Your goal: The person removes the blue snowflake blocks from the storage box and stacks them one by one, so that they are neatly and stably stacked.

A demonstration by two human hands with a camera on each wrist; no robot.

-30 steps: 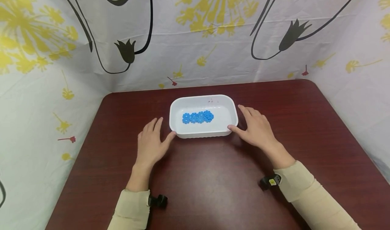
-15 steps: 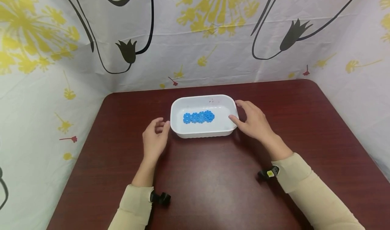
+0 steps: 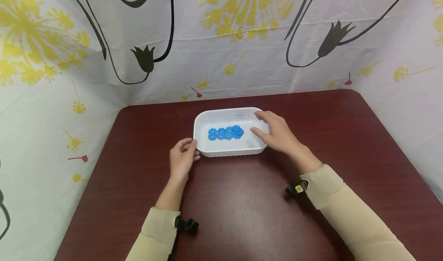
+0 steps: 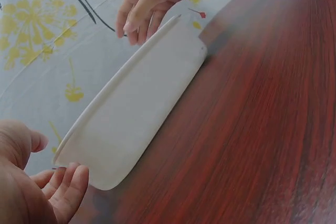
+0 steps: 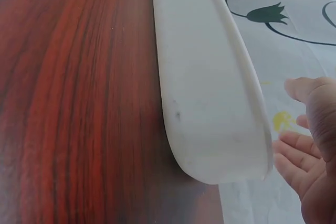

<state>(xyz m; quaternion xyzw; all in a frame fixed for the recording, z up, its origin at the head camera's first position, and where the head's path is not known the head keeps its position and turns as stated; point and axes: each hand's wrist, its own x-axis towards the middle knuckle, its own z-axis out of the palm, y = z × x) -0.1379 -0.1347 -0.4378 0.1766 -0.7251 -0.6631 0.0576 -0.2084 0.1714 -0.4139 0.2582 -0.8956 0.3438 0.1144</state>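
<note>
A white plastic tray [image 3: 221, 152] with rounded corners sits on the dark red table. Several blue flower-shaped plastic discs [image 3: 225, 133] lie overlapped in a row on its floor. My left hand [image 3: 181, 159] holds the tray's near left corner, thumb at the rim and fingers bent under it against the outer wall; the left wrist view shows these fingers [image 4: 71, 190] by the wall. Over the tray's right end hovers my right hand [image 3: 278, 134], thumb and fingers spread apart with nothing between them. From the right wrist, the hand [image 5: 315, 145] appears beyond the rim; the discs are hidden there.
The reddish-brown wooden table [image 3: 235, 199] extends around the tray. A white cloth [image 3: 221, 68] with yellow and dark flower prints hangs behind the table and at both sides. Black wrist cameras [image 3: 187, 225] are strapped below the sleeves.
My left hand has moved right to the tray's corner, its fingers bending from a spread pose. My right hand has shifted left from beside the tray to above its right end.
</note>
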